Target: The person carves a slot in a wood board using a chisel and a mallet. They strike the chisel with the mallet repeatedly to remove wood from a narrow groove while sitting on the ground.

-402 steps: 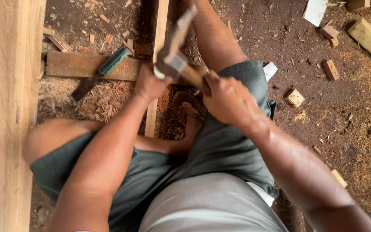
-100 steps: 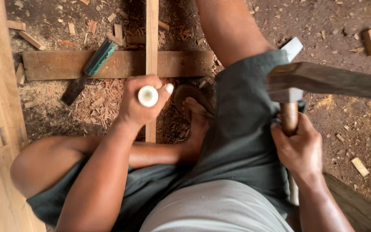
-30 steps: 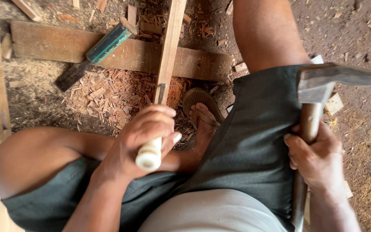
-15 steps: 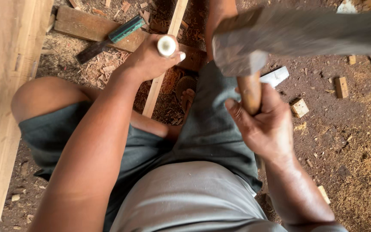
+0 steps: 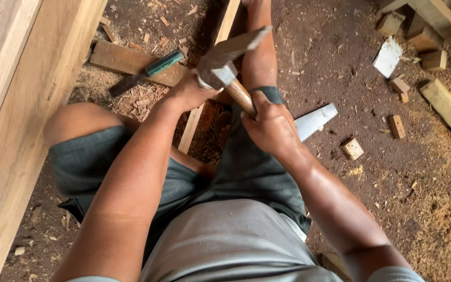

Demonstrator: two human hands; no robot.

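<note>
Half a second on, the steel-headed hammer with the brown wooden handle (image 5: 229, 58) has come down from the top right of the frame to the upper middle, its head now right over the left hand (image 5: 188, 94). That hand is closed in a fist around an upright tool whose shaft it hides completely (the white butt end seen earlier is now covered by the hammer head), so what it grips cannot be told for certain from this frame. The right hand (image 5: 270, 125) is clamped on the hammer handle just below the head. Beneath both, a narrow pale wooden strip (image 5: 197, 112) runs up the middle, crossing a flat brown plank (image 5: 126, 60) at upper left, where a green-handled chisel (image 5: 144, 73) lies among shavings. Judging by this, a strike is landing; the next blow calls for lifting the hammer and keeping the gripped tool steady and upright.
</note>
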